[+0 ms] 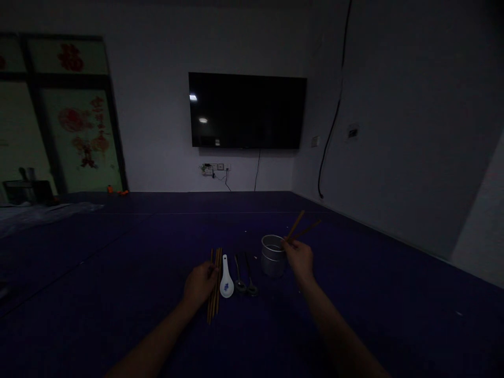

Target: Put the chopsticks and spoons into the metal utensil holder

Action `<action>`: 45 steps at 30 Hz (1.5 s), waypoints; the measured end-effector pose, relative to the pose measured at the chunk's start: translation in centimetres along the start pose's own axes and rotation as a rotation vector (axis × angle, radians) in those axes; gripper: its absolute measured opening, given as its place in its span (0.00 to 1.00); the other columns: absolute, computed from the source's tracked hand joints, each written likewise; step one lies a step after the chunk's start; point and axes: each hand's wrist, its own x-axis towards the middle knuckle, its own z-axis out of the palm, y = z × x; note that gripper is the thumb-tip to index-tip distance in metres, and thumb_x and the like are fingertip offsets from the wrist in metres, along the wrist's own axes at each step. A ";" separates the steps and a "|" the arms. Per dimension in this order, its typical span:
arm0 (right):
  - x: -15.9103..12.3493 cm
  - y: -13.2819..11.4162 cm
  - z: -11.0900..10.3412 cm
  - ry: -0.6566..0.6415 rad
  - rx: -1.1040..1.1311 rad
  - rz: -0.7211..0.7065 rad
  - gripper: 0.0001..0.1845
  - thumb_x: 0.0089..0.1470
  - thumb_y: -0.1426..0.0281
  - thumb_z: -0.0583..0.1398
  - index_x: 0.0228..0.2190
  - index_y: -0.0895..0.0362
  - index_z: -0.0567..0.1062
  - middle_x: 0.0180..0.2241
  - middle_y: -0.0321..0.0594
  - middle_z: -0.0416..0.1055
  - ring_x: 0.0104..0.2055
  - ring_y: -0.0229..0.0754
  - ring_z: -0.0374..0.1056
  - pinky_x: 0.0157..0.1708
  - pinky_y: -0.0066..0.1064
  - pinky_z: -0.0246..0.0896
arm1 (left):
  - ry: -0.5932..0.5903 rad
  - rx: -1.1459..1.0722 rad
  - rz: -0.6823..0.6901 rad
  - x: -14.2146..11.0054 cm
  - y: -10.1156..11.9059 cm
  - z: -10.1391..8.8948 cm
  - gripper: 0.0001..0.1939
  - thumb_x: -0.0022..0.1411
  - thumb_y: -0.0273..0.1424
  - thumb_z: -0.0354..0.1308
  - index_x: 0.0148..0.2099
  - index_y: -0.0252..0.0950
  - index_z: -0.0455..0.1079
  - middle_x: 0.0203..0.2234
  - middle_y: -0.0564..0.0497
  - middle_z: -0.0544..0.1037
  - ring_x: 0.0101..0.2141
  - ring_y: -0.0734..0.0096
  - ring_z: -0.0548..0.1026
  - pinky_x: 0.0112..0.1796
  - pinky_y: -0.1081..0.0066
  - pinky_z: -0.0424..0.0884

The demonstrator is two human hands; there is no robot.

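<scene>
Several wooden chopsticks (214,302) lie side by side on the dark blue surface, with my left hand (200,283) closed over their upper part. My right hand (300,258) pinches at the right rim of a grey metal cup (272,262), which stands upright. Two chopsticks (296,224) slant up and to the right out of that grip; their lower ends are hidden by the hand and cup. Between my hands lie a white ceramic soup spoon (227,286) with a blue motif and two dark metal spoons (240,285), bowls towards me.
Small pale scraps dot the blue surface (129,252). Clear plastic sheeting (51,215) lies at the far left, near a dark box (29,191). Orange items (123,192) sit by the door. A television (248,111) hangs on the back wall; a black cable (329,139) runs down the right wall.
</scene>
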 end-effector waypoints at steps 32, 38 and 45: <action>-5.5 -6.3 -1.5 0.373 0.026 -0.542 0.18 0.53 0.57 0.58 0.38 0.58 0.72 0.17 0.27 0.57 0.17 0.32 0.54 0.22 0.25 0.51 | -0.003 0.166 -0.067 0.3 0.0 -0.3 0.12 0.62 0.35 0.50 0.43 0.37 0.70 0.31 0.50 0.78 0.32 0.71 0.74 0.29 0.76 0.59; -9.3 -6.3 2.1 -0.502 -0.374 -0.707 0.14 0.59 0.64 0.51 0.36 0.54 0.76 0.35 0.41 0.74 0.38 0.40 0.69 0.37 0.29 0.59 | -0.020 0.260 -0.109 0.1 0.3 -0.7 0.12 0.62 0.37 0.50 0.44 0.39 0.70 0.35 0.51 0.78 0.36 0.71 0.75 0.32 0.75 0.61; -10.4 -5.9 3.2 -0.766 -0.394 -0.571 0.13 0.57 0.65 0.54 0.40 0.54 0.75 0.40 0.41 0.74 0.45 0.43 0.66 0.45 0.31 0.56 | -0.041 0.257 -0.101 0.1 0.6 -0.7 0.13 0.61 0.35 0.50 0.46 0.39 0.69 0.34 0.52 0.78 0.36 0.72 0.75 0.32 0.76 0.61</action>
